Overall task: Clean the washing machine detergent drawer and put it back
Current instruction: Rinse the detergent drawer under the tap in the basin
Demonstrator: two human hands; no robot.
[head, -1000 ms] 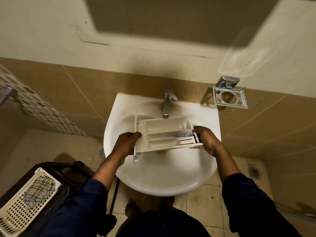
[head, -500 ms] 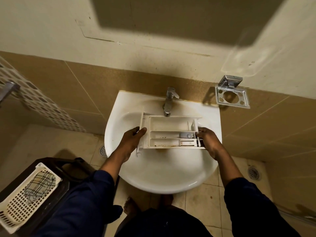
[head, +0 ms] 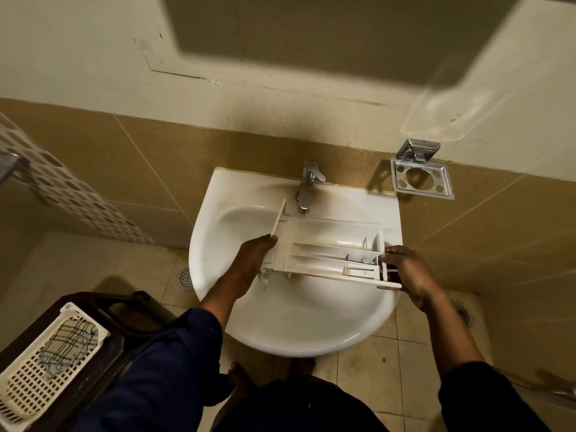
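**Drawer held over the basin, set up for a rinse**

You've got the detergent drawer (head: 327, 247) roughly level above the sink (head: 280, 332), compartments up, with its far edge just under the tap (head: 307, 188). That makes sense, since any runoff drops into the basin. Your left hand (head: 252, 263) grips the front-panel end and your right hand (head: 405, 272) pinches the back end. With the hands well apart, one per end, it shouldn't tip. Brownish residue lines the compartment walls, so I'd judge it's not clean yet. I see no water at the spout, but it's too small to be sure.
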